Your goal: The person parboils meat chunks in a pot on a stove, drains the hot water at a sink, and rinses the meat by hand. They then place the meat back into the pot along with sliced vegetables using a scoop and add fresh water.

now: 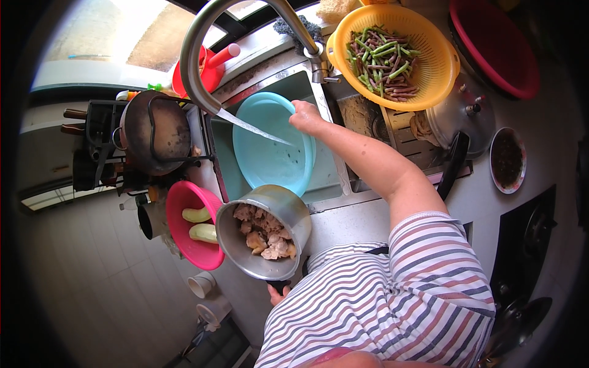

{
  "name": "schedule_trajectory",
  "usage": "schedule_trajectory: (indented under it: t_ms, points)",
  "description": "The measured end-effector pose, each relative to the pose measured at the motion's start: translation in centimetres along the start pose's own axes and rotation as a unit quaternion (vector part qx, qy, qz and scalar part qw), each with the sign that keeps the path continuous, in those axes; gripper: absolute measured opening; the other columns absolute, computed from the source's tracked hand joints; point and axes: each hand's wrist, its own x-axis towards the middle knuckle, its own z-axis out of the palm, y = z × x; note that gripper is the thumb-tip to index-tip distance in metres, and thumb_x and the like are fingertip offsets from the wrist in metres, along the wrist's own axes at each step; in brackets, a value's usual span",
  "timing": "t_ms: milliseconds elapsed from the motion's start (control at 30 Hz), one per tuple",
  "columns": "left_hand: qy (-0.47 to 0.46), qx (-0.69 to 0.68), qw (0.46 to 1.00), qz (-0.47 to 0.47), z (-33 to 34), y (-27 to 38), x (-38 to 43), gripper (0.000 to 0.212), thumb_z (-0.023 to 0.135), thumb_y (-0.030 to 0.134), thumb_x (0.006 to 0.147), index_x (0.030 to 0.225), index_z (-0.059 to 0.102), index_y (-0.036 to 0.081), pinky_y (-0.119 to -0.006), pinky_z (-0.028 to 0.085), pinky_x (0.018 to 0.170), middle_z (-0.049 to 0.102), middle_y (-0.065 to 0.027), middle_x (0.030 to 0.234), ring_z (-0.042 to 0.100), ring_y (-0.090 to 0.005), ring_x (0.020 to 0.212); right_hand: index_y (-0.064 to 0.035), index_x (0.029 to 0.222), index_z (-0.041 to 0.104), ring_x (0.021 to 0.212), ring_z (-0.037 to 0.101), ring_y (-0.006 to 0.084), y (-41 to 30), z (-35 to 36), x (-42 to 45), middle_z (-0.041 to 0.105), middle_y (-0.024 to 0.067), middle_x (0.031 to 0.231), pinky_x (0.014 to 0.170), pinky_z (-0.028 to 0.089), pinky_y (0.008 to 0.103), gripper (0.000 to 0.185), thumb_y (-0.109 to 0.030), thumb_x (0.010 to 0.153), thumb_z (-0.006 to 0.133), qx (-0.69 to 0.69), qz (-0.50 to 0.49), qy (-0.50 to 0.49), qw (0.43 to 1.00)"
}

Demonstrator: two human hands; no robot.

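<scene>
My right hand (305, 117) grips the rim of a light blue plastic basin (271, 156), tilted inside the sink (331, 177). Water (251, 125) runs from the curved faucet (191, 60) into the basin, where a few dark specks show. Partly hidden by my shirt, my left hand (277, 294) holds the black handle (280, 286) of a metal pot (290, 207). The pot is tipped with its mouth facing me, close to the basin's near edge. Chunks of pale, cooked-looking meat (267, 234) lie in it.
A pink basin (184, 239) with two peeled pale green vegetables (202, 232) stands left of the pot. Cut green and purple beans (384, 60) fill a yellow colander (437, 64) beside the faucet. A pressure-cooker lid (460, 119), bowl (507, 161) and wok (156, 133) are around the sink.
</scene>
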Motion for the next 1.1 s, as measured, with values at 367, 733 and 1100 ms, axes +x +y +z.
schedule_trajectory:
  t_ms: [367, 733, 1100]
  points:
    - [0.010, 0.003, 1.000, 0.025, 0.0, -0.7, 0.1, 0.058, 0.053, 0.007, 0.071, 0.128, 0.043, 0.008, -0.031, 0.050, 0.068, 0.065, -0.0108, 0.081, 0.061, -0.0198, 0.072, -0.0062, 0.097, 0.061, 0.091, 0.061, 0.0333, 0.1, 0.3, 0.0, 0.064, 0.0178, 0.092, 0.081, 0.047, 0.0407, 0.027, -0.010, 0.071, 0.056, -0.011, 0.002, 0.000, 1.000]
    - [0.007, 0.002, 1.000, 0.026, -0.2, -1.4, 0.2, 0.062, 0.054, 0.009, 0.071, 0.131, 0.040, 0.009, -0.032, 0.050, 0.070, 0.066, -0.0114, 0.081, 0.062, -0.0206, 0.072, -0.0058, 0.097, 0.061, 0.092, 0.061, 0.0330, 0.3, 0.6, 0.1, 0.064, 0.0179, 0.093, 0.081, 0.048, 0.0407, 0.027, -0.009, 0.070, 0.057, -0.013, 0.005, -0.001, 1.000]
    - [0.017, -0.057, 0.997, 0.044, -0.2, -1.9, 0.5, 0.062, 0.056, 0.010, 0.071, 0.131, 0.041, 0.010, -0.033, 0.051, 0.069, 0.067, -0.0121, 0.081, 0.063, -0.0225, 0.073, -0.0078, 0.090, 0.061, 0.094, 0.059, 0.0372, 0.0, 0.7, -0.1, 0.063, 0.0183, 0.091, 0.081, 0.046, 0.0445, 0.018, -0.008, 0.073, 0.054, 0.000, 0.009, 0.007, 1.000]
